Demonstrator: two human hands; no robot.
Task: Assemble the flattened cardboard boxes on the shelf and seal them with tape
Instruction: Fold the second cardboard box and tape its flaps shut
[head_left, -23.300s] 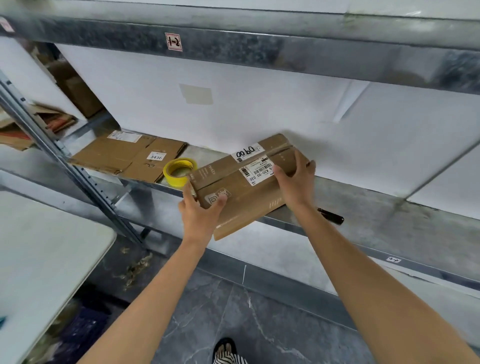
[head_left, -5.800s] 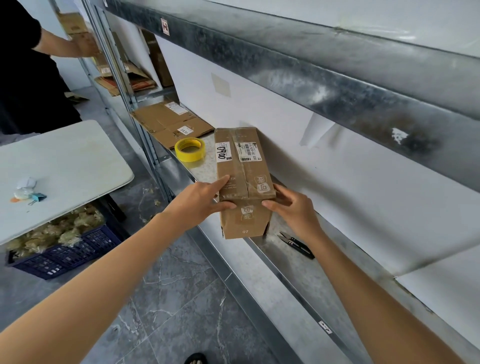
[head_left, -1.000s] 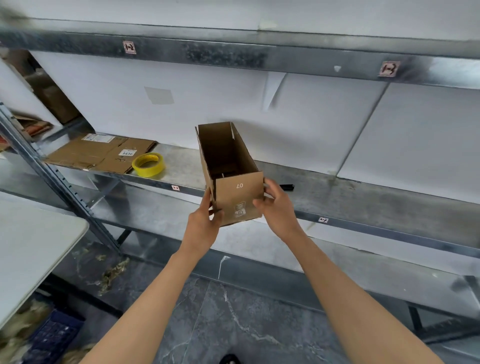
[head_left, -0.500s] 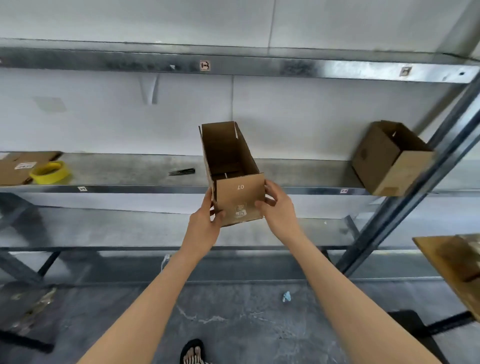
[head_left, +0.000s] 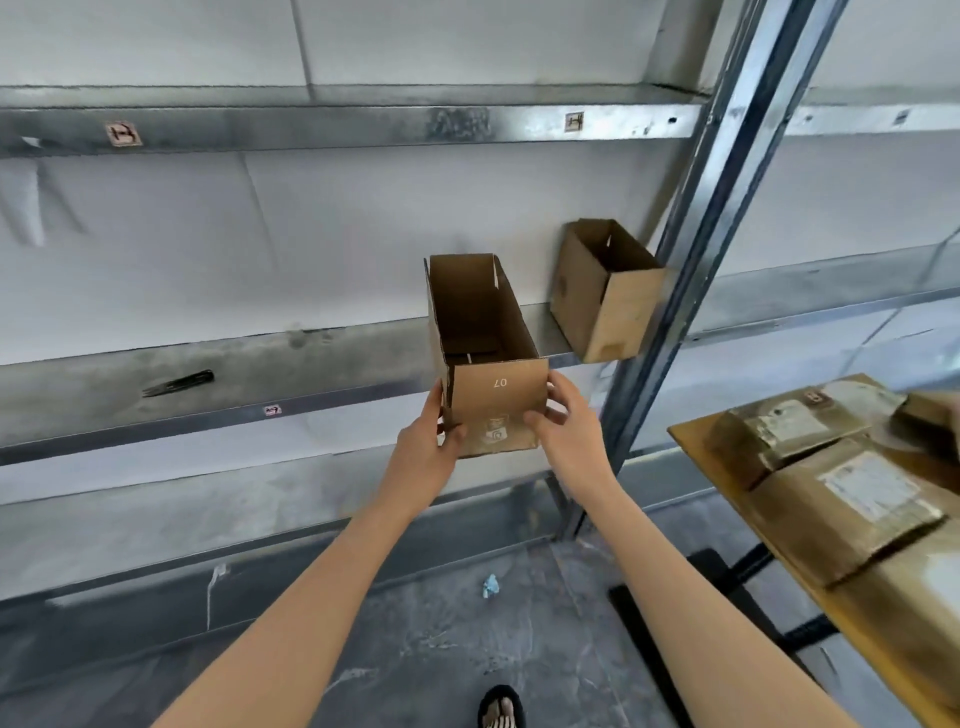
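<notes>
I hold the box (head_left: 488, 358) in front of the shelf (head_left: 322, 358) edge, open side up, with its long axis running away from me toward the wall. Its near end reads "07" upside down, above a faint logo I cannot read. My left hand (head_left: 426, 452) grips the near left corner with its thumb on the end face. The fingers of my right hand (head_left: 566, 436) curl round the right edge.
</notes>
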